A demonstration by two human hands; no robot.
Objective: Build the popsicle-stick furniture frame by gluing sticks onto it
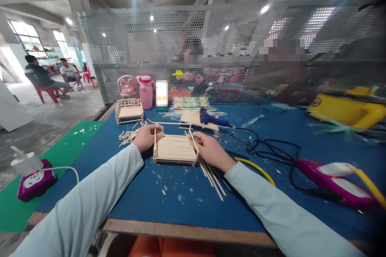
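A small wooden stick model (174, 149), a flat slatted platform with short legs, stands on the blue table mat (169, 196). My left hand (146, 136) is closed on an upright post at its far left corner. My right hand (209, 149) grips the model's right side, its fingers pinching a thin stick that rises at the right corner. Several loose thin sticks (212, 176) lie under and in front of my right hand.
A finished wooden model (129, 111), loose stick pieces (128, 135), a blue glue gun (210, 119) with black cable (265, 144), pink bottles (146, 91), a yellow tub (346, 109), a purple power strip (34, 180). People sit behind the mesh screen (187, 48) and far left.
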